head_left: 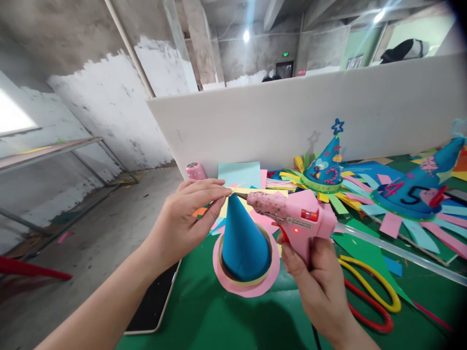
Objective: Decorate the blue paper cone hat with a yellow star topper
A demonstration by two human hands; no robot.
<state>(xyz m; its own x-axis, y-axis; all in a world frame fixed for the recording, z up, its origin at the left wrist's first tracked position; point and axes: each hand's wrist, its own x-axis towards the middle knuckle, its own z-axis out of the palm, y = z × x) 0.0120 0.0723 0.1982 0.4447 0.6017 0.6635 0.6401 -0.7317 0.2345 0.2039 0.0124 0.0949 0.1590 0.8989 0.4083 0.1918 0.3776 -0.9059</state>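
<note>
Green-topped counter (193, 311) carries an upright blue paper cone (244, 243) with a round pink brim (246, 290). Toward the cone's four o'clock, a person's right hand (317, 287) wraps firmly around a pink plastic glue gun (292, 216), its nozzle (241, 195) just beside the tip. At ten o'clock, the left hand (189, 209) nearly closes thumb and fingers at that tip; whether it grips anything cannot be told. A star-topped blue cone hat (325, 165) stands toward two o'clock.

We read a pink 4 (394, 188) and a black 5 (410, 194) on the right-hand blue hat (423, 182), and a pink 2 (331, 174) on the other blue hat (326, 163). The pink glue gun's (292, 214) pale label (301, 220), the green sign (285, 54) and the red sign (301, 72) stay too small for us.
</note>
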